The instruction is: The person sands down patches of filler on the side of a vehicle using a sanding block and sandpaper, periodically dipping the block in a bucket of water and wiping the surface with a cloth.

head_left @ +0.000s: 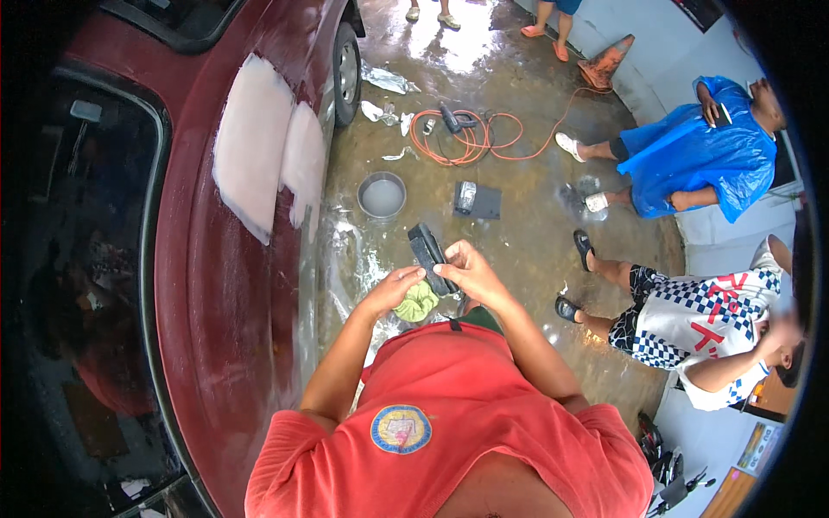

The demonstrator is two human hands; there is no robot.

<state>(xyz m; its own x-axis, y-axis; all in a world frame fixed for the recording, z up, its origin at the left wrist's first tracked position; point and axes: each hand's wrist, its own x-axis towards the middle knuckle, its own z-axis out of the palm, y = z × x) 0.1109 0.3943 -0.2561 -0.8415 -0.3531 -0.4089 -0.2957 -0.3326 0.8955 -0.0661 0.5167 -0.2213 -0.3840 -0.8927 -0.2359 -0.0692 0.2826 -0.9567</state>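
In front of my red shirt, both hands are close together. My right hand point(473, 274) is closed round a dark sanding block point(425, 245), with its thumb along the near end. The block looks long and black, with a grey strip or sheet on it. My left hand point(393, 292) has its fingers curled beside the block, thumb tip close to its edge. A bunched light green cloth point(417, 304) shows under those fingers and appears gripped by them; the fingertips are partly hidden. To my left, the dark red vehicle point(216, 328) carries pale filler patches point(252, 147).
On the wet floor stand a round basin point(382, 197) of greyish water and a dark flat sheet point(488, 204) with a wrapped item. Further off lie an orange cable point(509, 154) and a power tool point(451, 119). Two people point(699, 155), point(691, 337) are at the right.
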